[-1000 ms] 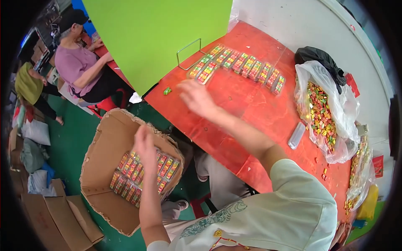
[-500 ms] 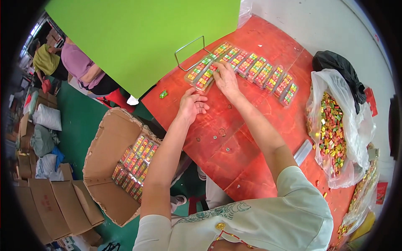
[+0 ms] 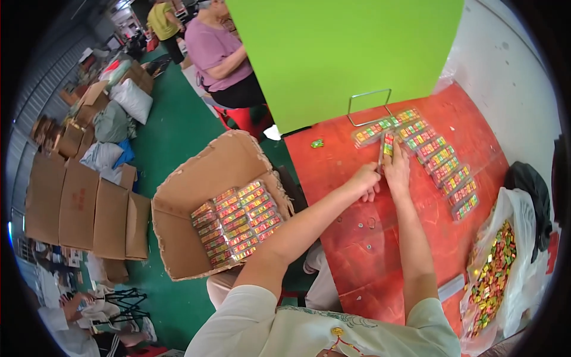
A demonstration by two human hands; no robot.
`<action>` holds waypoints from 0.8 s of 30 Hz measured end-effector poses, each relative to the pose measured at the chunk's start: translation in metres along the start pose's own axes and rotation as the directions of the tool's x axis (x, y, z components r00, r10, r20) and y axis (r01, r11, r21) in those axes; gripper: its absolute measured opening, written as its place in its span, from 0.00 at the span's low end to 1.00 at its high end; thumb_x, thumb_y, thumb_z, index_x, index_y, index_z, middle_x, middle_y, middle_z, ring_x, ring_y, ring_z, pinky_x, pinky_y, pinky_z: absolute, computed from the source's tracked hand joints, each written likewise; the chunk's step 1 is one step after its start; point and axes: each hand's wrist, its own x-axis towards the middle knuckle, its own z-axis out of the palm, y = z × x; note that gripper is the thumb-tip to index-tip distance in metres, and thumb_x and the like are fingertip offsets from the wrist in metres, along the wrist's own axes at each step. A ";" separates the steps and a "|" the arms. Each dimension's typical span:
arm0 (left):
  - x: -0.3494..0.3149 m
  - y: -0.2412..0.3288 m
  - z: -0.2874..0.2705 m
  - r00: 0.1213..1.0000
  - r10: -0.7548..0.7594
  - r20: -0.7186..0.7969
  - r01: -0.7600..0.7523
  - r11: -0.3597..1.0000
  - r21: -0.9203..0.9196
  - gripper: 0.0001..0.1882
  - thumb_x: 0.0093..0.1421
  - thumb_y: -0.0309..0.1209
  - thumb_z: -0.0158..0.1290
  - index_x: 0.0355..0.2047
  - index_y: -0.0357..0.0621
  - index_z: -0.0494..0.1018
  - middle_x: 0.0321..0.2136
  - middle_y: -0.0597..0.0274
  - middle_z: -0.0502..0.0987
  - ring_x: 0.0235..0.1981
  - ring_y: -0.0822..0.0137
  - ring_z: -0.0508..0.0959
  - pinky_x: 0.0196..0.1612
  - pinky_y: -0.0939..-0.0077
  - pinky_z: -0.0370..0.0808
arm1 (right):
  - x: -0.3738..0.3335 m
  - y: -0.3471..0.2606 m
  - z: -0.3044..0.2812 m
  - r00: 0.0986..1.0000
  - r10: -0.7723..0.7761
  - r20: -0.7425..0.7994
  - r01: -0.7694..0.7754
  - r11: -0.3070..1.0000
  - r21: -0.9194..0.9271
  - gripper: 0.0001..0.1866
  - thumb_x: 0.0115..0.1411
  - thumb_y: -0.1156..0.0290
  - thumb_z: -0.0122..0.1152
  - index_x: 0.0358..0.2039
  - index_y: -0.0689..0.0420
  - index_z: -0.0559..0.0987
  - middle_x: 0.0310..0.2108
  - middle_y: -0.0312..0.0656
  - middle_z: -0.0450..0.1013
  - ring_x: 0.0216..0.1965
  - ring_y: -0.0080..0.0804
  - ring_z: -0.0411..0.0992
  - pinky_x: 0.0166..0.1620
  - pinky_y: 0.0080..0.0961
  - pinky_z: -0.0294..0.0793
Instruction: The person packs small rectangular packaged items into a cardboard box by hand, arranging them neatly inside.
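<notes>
On the red table, clear plastic packs (image 3: 441,156) filled with small colourful wrapped pieces lie side by side in a slanting row. My right hand (image 3: 397,172) is closed round one such clear plastic pack (image 3: 388,144) at the row's near left side, turned lengthwise away from me. My left hand (image 3: 367,180) is at that pack's near end, thumb and forefinger pinching there and the other fingers curled below. The fingers partly cover the pack. Another pack (image 3: 370,134) lies just beyond it, to the left.
A torn-edged cardboard box (image 3: 172,196) to my left holds rows of filled packs (image 3: 238,223). A green panel (image 3: 351,53) with a wire handle (image 3: 370,92) borders the table's far edge. At right sits a plastic bag of loose wrapped pieces (image 3: 492,276). People (image 3: 217,50) are in the background.
My view has swung left, showing more of the box. My right hand has drawn a pack away from the others, and my left hand has come up to its near end.
</notes>
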 end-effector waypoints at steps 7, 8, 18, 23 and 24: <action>-0.044 -0.012 -0.007 0.879 0.411 -0.240 -0.199 0.775 0.599 0.13 0.55 0.27 0.42 0.39 0.37 0.70 0.29 0.42 0.75 0.31 0.50 0.78 0.33 0.54 0.75 | -0.031 -0.021 -0.005 0.988 -0.113 0.108 0.106 0.992 0.067 0.27 0.56 0.71 0.48 0.59 0.56 0.64 0.50 0.56 0.66 0.50 0.53 0.65 0.53 0.40 0.65; -0.055 -0.019 -0.011 0.762 0.579 -0.292 -0.207 0.644 0.736 0.14 0.54 0.30 0.46 0.41 0.39 0.69 0.38 0.41 0.74 0.46 0.46 0.72 0.43 0.51 0.71 | -0.039 -0.022 -0.003 0.986 -0.134 0.101 0.133 0.991 0.022 0.27 0.57 0.71 0.48 0.59 0.56 0.64 0.50 0.54 0.66 0.50 0.52 0.65 0.53 0.40 0.65; -0.147 -0.043 -0.026 0.749 -0.152 -0.645 -0.398 0.676 -0.621 0.35 0.62 0.40 0.46 0.63 0.37 0.47 0.61 0.53 0.55 0.63 0.61 0.53 0.64 0.68 0.48 | -0.119 -0.093 0.003 0.845 -0.349 0.405 0.304 0.937 0.173 0.26 0.59 0.71 0.49 0.59 0.58 0.63 0.57 0.53 0.60 0.57 0.51 0.60 0.57 0.41 0.61; -0.157 -0.075 -0.028 0.681 0.078 -0.728 -0.677 0.446 -0.586 0.17 0.60 0.31 0.47 0.50 0.51 0.62 0.40 0.65 0.70 0.43 0.67 0.70 0.46 0.69 0.70 | -0.157 -0.129 0.021 0.771 -0.510 0.383 0.387 0.851 0.354 0.25 0.57 0.77 0.48 0.57 0.62 0.64 0.56 0.54 0.61 0.57 0.50 0.60 0.58 0.37 0.60; -0.166 -0.077 -0.030 0.654 0.019 -0.757 -0.685 0.439 -0.581 0.16 0.60 0.30 0.46 0.49 0.50 0.63 0.39 0.64 0.71 0.42 0.67 0.71 0.46 0.69 0.70 | -0.162 -0.136 0.023 0.759 -0.525 0.386 0.379 0.837 0.394 0.25 0.57 0.78 0.48 0.57 0.64 0.64 0.56 0.55 0.61 0.56 0.50 0.60 0.58 0.36 0.61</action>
